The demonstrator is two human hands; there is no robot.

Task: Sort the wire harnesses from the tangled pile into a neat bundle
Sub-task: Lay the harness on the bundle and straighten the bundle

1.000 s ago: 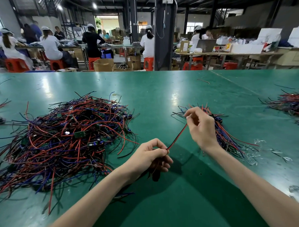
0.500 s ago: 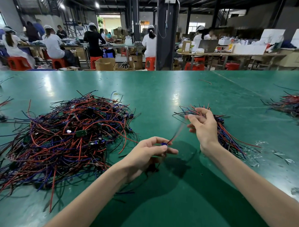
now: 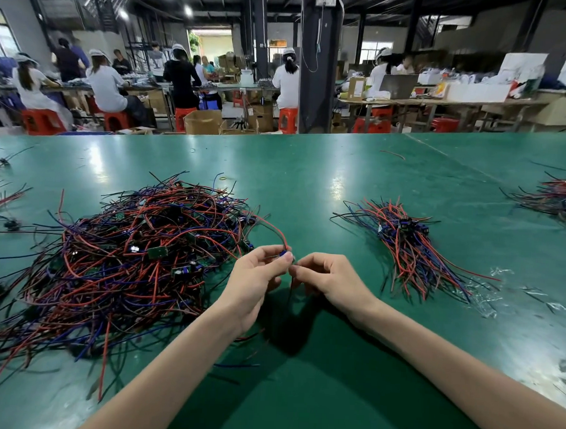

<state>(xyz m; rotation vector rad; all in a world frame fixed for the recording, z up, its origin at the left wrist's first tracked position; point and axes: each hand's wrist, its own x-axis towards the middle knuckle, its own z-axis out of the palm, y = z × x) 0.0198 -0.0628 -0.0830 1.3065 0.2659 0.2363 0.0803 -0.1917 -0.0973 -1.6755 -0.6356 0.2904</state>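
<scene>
A big tangled pile [image 3: 127, 249] of red, blue and black wire harnesses with small green boards lies on the green table [image 3: 309, 183], left of centre. A smaller, straighter bundle [image 3: 410, 249] lies at the right. Between them my left hand [image 3: 256, 278] pinches the blue connector end of one wire harness [image 3: 274, 230], whose red wire arcs back toward the pile. My right hand [image 3: 330, 278] meets the left fingertip to fingertip and grips the same harness, with a dark wire hanging below the fingers.
Another heap of wires [image 3: 558, 197] lies at the far right edge, and loose wires [image 3: 0, 198] at the far left. Clear plastic scraps [image 3: 505, 289] lie right of the bundle. Beyond the table, people sit on red stools [image 3: 42, 119] at workbenches.
My right hand has come down and left from above the sorted bundle to meet my left hand. The harness no longer stretches taut between them; its red wire now loops toward the pile.
</scene>
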